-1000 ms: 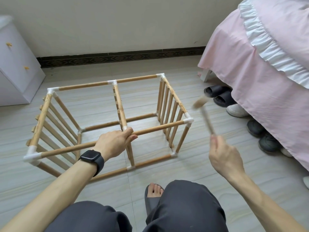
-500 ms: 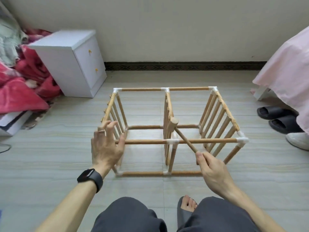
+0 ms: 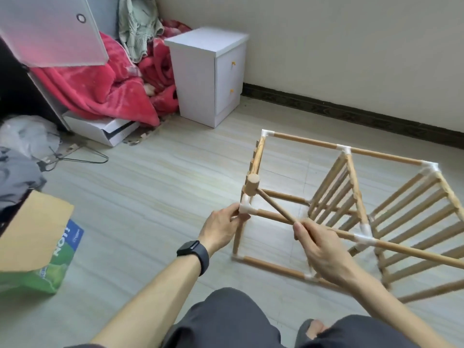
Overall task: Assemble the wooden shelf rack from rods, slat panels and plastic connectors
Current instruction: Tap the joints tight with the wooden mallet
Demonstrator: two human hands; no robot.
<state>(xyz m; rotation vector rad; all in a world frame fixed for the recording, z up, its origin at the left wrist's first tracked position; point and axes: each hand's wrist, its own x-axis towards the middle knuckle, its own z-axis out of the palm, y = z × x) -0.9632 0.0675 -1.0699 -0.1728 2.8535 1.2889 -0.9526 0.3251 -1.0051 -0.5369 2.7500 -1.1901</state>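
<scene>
Shelf rack (image 3: 306,141) is looking pretty much built; left hand (image 3: 221,229) is gripping a corner connector (image 3: 247,209), right hand (image 3: 319,249) is holding the mallet (image 3: 251,184) over it, probably just tightening joints left

Wood rack (image 3: 352,177) on side — w/ white connectors (image 3: 247,208).

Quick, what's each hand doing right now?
Left hand: grips the white corner connector.
Right hand: holds the wooden mallet by its handle.
</scene>
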